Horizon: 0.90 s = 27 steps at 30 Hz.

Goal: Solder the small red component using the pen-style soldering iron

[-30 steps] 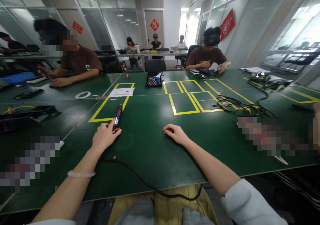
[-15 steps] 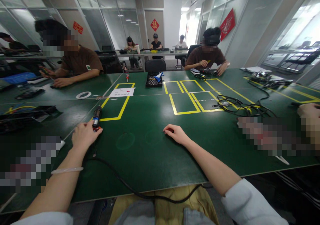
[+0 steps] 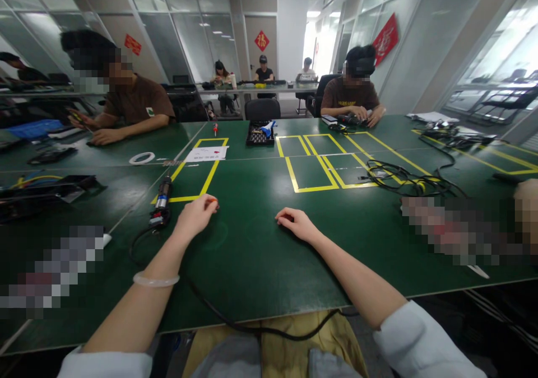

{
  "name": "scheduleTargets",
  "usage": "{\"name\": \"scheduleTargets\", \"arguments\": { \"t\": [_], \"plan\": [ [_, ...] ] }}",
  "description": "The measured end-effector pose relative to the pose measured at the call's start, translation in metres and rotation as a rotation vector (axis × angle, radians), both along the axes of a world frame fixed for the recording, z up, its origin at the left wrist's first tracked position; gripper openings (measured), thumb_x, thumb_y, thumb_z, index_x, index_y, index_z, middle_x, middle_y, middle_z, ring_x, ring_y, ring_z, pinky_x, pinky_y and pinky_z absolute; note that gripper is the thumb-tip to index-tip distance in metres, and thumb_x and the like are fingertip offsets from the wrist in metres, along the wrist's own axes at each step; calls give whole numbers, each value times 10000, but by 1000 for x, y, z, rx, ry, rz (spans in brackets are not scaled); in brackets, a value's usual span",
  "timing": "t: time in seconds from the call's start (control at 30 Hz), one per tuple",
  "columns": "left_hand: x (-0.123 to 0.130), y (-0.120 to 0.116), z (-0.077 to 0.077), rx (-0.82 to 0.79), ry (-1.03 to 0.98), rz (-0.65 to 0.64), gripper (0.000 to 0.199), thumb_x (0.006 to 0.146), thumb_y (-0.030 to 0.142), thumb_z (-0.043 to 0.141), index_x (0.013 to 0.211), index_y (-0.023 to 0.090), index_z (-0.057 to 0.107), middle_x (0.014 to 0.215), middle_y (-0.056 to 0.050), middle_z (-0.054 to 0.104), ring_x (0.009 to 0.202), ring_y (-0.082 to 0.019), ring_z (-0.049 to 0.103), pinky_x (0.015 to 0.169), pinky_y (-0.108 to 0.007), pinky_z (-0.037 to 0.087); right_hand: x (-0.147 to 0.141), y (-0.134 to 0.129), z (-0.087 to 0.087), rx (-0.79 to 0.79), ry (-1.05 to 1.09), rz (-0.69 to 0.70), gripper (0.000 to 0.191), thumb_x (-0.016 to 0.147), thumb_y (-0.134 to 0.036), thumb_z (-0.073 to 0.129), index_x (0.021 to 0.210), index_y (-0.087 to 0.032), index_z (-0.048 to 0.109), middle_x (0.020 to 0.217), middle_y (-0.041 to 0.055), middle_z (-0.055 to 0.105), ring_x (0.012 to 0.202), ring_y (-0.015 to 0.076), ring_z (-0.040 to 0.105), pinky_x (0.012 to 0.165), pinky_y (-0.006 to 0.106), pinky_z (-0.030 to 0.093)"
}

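My left hand is closed over the green table, its fingers pinched on a small orange thing I cannot make out fully. Just left of it lies a black and silver electric screwdriver, its cord running toward me. My right hand rests on the table right of the middle, fingers curled and pressed together; whatever it holds, if anything, is hidden. A black cable crosses the table's front edge between my forearms.
Ahead are yellow tape outlines, a white paper, a black tray and a tape roll. Coiled black cables lie at the right. People sit across the table, and another person's hand shows at the right edge.
My left hand has let go of the screwdriver and moved right with the small orange thing. The screwdriver stays on the table. My right hand has barely moved.
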State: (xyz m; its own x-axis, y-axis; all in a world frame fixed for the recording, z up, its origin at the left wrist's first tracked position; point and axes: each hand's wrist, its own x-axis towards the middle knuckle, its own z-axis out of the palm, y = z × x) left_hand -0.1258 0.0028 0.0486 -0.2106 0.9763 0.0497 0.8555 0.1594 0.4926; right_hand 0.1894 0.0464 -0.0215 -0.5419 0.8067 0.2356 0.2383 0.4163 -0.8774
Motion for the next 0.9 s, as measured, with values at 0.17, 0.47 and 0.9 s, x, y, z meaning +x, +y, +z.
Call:
{"name": "scheduleTargets", "arguments": {
  "t": [0.17, 0.47, 0.9],
  "plan": [
    [82, 4, -16, -128, -552, -403, 457, 859, 459, 464, 1159, 137, 585, 909, -66, 622, 812, -167, 594, 775, -313, 481, -2, -1, 1, -50, 40, 28, 177, 844, -265, 557, 950, -156, 649, 795, 24, 680, 696, 130, 605, 678, 255, 462],
    [114, -3, -46, -191, -774, -636, 569, 875, 435, 503, 1360, 153, 411, 847, -34, 586, 778, -135, 553, 726, -274, 440, -8, -5, -1, -102, 127, 221, 278, 834, -365, 620, 1014, -153, 610, 848, 37, 672, 717, 127, 592, 673, 255, 464],
    [109, 2, -58, -158, -834, -524, 326, 885, 437, 484, 972, 131, 558, 851, -67, 652, 735, -130, 589, 691, -273, 445, -10, -2, -4, -49, 147, 99, 236, 814, -345, 627, 965, -167, 589, 785, 2, 596, 661, 108, 525, 627, 239, 436]
  ]
}}
